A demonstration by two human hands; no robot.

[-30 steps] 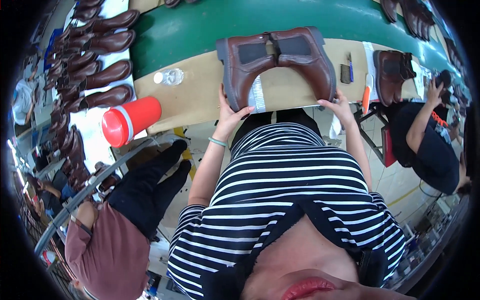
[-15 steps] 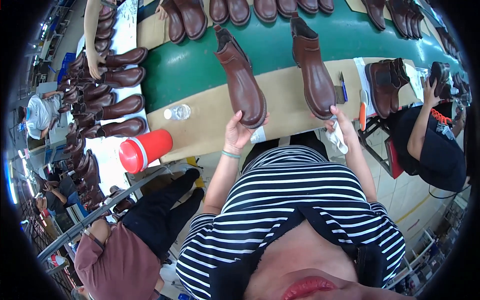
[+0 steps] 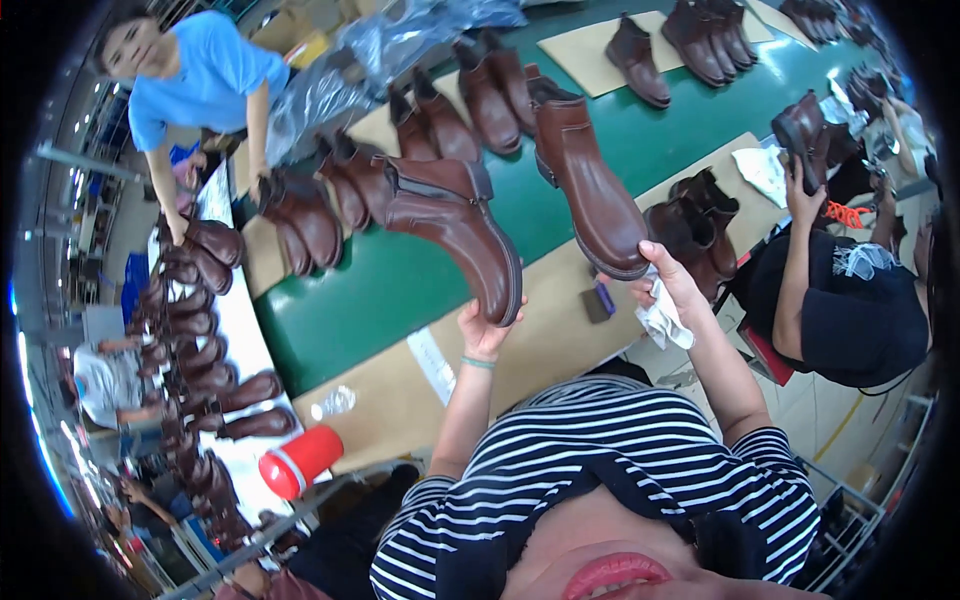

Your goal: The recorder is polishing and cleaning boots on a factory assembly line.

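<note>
Two brown leather ankle boots are held up by their toes over the bench. My left hand [image 3: 484, 332] grips the toe of the left boot [image 3: 462, 232], which is tilted so its side faces up and its heel points to the far side. The right boot [image 3: 596, 192] is held at its toe by my right hand [image 3: 672, 280], its upper facing me and its shaft pointing away. A crumpled white cloth [image 3: 664, 320] is also in my right hand, hanging below the fingers. Parts of both hands are hidden behind the toes.
Brown cardboard [image 3: 540, 345] covers the near strip of the green bench [image 3: 345, 335]. A red jug [image 3: 300, 462] and a clear bottle [image 3: 333, 403] stand at left. Brown boots [image 3: 490, 95] line the far side. One co-worker in blue [image 3: 205, 75] touches boots; another [image 3: 840, 320] sits at right.
The left boot has rolled from upper-up onto its side. The view has swung, bringing the co-worker in blue into sight. Both hands keep hold of the boots, and the cloth stays in my right hand.
</note>
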